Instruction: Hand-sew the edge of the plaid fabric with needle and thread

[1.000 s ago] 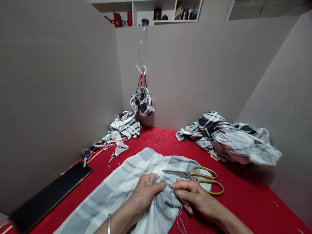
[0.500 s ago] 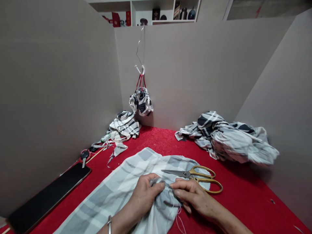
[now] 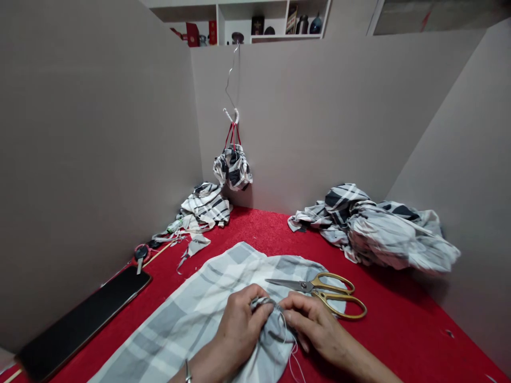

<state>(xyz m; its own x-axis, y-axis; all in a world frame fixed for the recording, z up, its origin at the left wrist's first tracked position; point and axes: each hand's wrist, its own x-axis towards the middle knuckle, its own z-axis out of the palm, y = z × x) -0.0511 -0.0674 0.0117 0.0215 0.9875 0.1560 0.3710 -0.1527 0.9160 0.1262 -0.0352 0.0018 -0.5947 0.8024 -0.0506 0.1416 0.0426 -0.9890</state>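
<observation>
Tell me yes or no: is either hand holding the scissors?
No, the scissors lie on the checked cloth, beyond the left hand and right hand, which are both on the cloth.

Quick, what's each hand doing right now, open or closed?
Left hand: closed, holding a fold of grey checked cloth.
Right hand: closed, pinching the same grey checked cloth.

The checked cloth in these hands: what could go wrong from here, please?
The gold-handled scissors lie on the checked cloth just above the right hand. A pull on the cloth could perhaps shift them, or bring their pointed blades against the left hand. The loose thread hanging below the gathered fold could also tangle or snag.
</observation>
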